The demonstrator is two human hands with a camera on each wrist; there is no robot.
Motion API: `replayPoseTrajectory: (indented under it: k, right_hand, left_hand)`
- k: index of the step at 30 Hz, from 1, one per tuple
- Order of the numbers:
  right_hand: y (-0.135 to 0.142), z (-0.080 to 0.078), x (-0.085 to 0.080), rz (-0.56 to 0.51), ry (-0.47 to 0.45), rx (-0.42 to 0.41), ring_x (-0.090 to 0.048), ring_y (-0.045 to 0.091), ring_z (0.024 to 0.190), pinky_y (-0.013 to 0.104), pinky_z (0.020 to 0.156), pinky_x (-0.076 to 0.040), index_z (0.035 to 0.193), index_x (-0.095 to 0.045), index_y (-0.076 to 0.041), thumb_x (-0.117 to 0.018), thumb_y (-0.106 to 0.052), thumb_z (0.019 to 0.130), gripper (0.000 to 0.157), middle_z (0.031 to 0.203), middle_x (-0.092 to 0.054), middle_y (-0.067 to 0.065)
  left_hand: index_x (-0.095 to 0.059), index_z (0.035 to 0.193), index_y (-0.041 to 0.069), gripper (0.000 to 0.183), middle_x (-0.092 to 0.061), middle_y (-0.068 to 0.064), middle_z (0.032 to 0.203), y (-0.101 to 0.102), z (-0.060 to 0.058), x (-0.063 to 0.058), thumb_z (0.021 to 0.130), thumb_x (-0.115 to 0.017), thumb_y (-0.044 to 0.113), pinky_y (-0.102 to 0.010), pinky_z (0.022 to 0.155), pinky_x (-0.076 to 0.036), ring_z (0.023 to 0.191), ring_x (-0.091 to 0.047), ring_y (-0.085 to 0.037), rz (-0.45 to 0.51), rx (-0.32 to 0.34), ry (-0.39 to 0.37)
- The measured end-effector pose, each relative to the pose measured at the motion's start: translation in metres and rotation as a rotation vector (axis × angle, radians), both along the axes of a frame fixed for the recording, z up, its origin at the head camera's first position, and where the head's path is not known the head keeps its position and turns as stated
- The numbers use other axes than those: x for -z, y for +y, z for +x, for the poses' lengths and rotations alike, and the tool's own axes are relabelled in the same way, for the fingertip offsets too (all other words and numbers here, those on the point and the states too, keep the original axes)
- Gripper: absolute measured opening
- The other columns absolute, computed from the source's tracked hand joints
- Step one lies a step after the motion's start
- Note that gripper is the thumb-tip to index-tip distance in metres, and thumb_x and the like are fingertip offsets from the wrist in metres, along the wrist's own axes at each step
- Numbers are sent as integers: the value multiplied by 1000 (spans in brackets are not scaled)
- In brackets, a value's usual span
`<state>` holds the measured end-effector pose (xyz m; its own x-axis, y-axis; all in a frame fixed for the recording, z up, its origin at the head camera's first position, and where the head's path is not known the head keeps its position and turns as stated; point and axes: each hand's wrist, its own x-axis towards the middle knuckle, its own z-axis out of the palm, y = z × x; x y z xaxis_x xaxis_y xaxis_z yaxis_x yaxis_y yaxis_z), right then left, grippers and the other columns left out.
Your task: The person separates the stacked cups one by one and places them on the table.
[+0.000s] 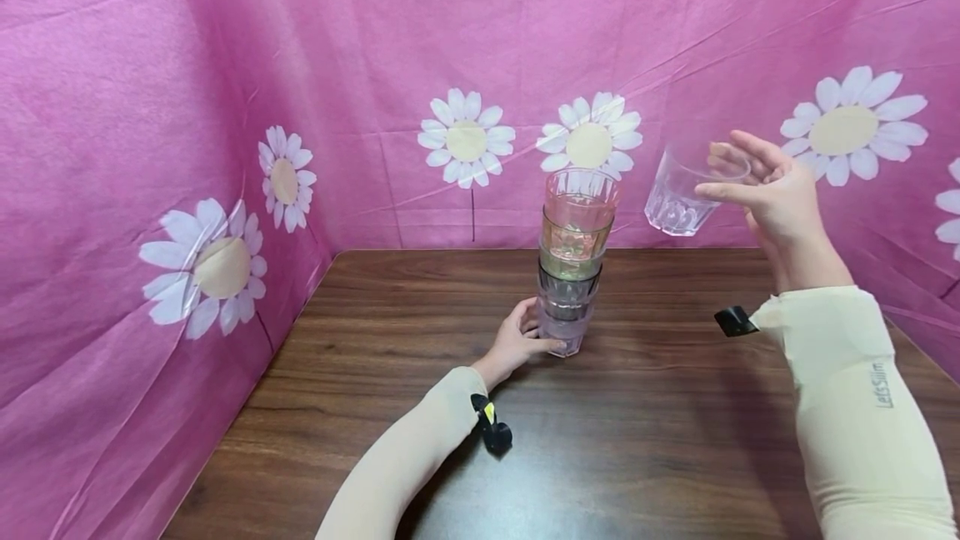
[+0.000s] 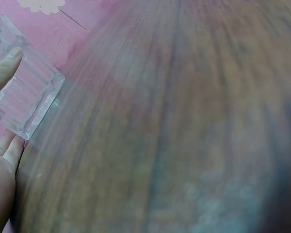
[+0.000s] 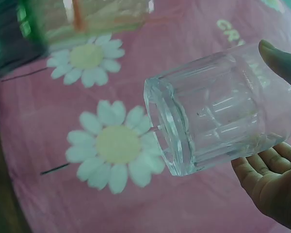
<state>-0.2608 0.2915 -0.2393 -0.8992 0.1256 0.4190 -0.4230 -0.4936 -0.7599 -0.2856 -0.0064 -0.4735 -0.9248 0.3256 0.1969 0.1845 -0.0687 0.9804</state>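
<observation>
A tall stack of nested tumblers [image 1: 572, 252] stands on the table, with pink, amber, green, dark grey and clear, faintly purple ones from top to bottom. My left hand [image 1: 513, 344] grips the stack low down, thumb across the front of the bottom tumbler [image 2: 34, 92]. Up in the air to the right of the stack, my right hand [image 1: 783, 198] holds a clear tumbler [image 1: 678, 200] near its rim, between thumb and fingers. This tumbler tilts slightly, its thick faceted base [image 3: 167, 131] pointing down and left, apart from the stack.
The dark brown wooden table [image 1: 360, 332] ends at a pink cloth [image 1: 360, 48] printed with white daisies, hanging behind and on both sides. Black straps [image 1: 491, 427] hang from the cream sleeves [image 1: 847, 357] at both wrists.
</observation>
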Motion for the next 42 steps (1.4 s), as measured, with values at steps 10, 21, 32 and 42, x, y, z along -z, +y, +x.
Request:
replayPoseTrajectory:
  k: [10,21,32,42]
  right_hand:
    - [18,-9,47,81,-95,47,-71,15,94,28,72,-59,118,-66,-9,-66,36,67,68,102,-74,7]
    - [46,-16,93,148,-188,82,-69,7,96,20,83,-54,125,-60,-13,-68,35,66,76,104,-74,-2]
    - [81,-8,123,292,-246,172,-65,-2,98,12,85,-49,150,-42,-8,-75,26,69,94,107,-72,-14]
    - [121,0,142,246,-313,285,-64,-6,94,9,77,-50,147,-49,-16,-76,25,69,93,102,-71,-19]
  left_hand:
    - [-47,137,-2,70,-61,-15,126,0,0,-2,75,-79,-12,-33,99,-49,115,-59,-22,-12,1,-3]
    - [-47,137,-2,70,-61,-14,125,1,-1,-2,75,-79,-13,-32,99,-49,115,-59,-23,-8,-5,-2]
    - [-47,138,-1,72,-61,-15,127,1,0,-2,75,-79,-14,-34,100,-49,117,-58,-25,-10,-7,-10]
    - [-47,137,-1,72,-61,-14,126,1,1,-2,74,-79,-15,-33,99,-49,115,-59,-24,-3,-10,-15]
